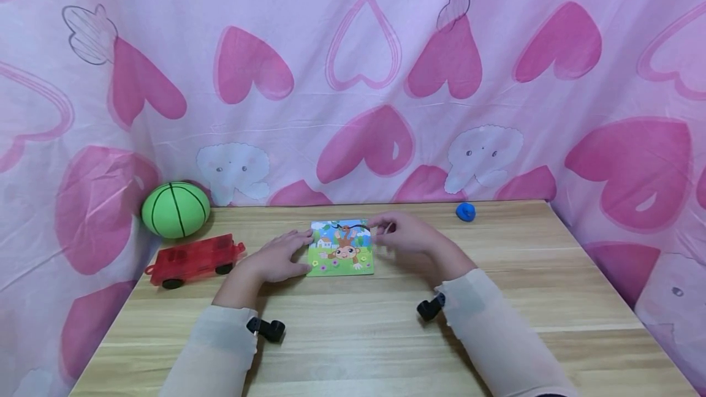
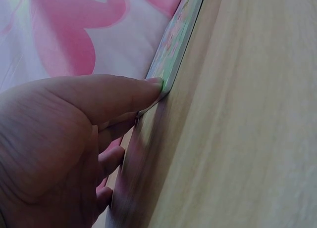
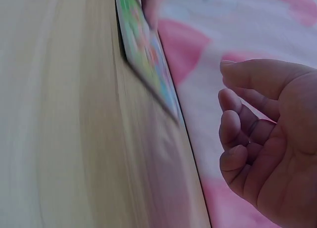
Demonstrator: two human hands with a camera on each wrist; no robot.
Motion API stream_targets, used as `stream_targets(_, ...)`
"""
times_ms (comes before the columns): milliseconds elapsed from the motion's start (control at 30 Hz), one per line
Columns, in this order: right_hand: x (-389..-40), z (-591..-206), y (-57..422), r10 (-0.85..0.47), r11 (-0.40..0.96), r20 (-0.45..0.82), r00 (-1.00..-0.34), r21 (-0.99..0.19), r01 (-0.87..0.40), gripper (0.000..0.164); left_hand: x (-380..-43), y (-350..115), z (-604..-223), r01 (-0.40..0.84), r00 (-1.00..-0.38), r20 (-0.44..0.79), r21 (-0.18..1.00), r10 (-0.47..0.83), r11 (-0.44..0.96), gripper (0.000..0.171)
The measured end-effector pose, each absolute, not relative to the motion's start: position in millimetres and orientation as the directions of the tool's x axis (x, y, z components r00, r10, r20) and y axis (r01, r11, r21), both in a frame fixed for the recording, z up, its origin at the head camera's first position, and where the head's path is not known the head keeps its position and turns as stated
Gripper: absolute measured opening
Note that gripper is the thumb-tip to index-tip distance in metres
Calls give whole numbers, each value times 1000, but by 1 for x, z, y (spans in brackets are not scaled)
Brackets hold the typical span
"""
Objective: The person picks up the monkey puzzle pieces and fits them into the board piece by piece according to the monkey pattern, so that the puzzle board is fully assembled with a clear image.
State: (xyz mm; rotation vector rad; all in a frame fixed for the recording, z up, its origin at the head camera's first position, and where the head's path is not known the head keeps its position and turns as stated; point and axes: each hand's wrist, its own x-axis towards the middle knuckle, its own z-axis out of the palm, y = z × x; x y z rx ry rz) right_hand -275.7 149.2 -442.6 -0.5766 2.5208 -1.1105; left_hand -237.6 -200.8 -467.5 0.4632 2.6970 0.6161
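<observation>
A thin picture board [image 1: 343, 249] with a cartoon monkey lies on the wooden table. My left hand [image 1: 278, 256] is at its left side, thumb at the near corner and a fingertip by the far one. In the left wrist view the extended thumb [image 2: 131, 93] touches the board's corner [image 2: 171, 65]. By the far right corner is my right hand [image 1: 410, 234], its fingers loosely bent. The right wrist view shows that hand [image 3: 277, 144] with nothing visible in its grasp, and a gap between it and the board [image 3: 148, 60].
On the left stand a red toy wagon [image 1: 193, 259] with black wheels and a green ball [image 1: 176, 210] with black lines. A small blue object [image 1: 466, 212] lies at the back right. Behind the table [image 1: 353, 336] hangs a pink heart-patterned cloth [image 1: 309, 133].
</observation>
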Motion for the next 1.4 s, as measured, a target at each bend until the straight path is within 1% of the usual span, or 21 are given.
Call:
stream_targets(167,-276,-449,197,-383,637,-157,-910,-759,-137,40,-237,-200,-466,224,-892,-254,468,373,855,79)
stream_targets(300,-275,-454,230,-331,643,-179,-926,-761,-83,41,-237,-199,-466,213,-893,-262,469,365,857,80)
stream_targets(433,-273,-455,256,-313,648,-154,-937,-756,-93,42,-237,-199,-466,210,-896,-259,467,360,859,80)
stream_targets(567,-271,-456,275,-312,649,-171,-935,-756,-78,45,-238,-200,-467,211,-896,-258,469,362,858,80)
stream_targets(700,-271,-459,285,-309,651,-206,-929,-758,-48,50,-239,-200,-468,212,-896,-257,469,362,857,80)
stream_targets(833,-271,-464,289,-319,655,-212,-924,-754,-53,53,-239,-201,-470,211,-896,-258,468,361,858,80)
stream_targets(1000,-269,-469,291,-333,625,-201,-921,-779,-56,51,-240,-201,-469,216,-895,-256,467,365,857,79)
stream_targets(1100,-268,-471,292,-366,601,-193,-910,-796,-73,52,-239,-200,-468,219,-894,-254,469,369,855,79)
stream_targets(1133,-268,-472,293,-363,595,-204,-909,-802,-57,53,-239,-200,-467,219,-894,-255,469,369,856,79)
stream_targets(1400,-271,-473,296,-400,630,-241,-884,-773,-74,57,-239,-200,-468,208,-896,-264,463,358,862,80)
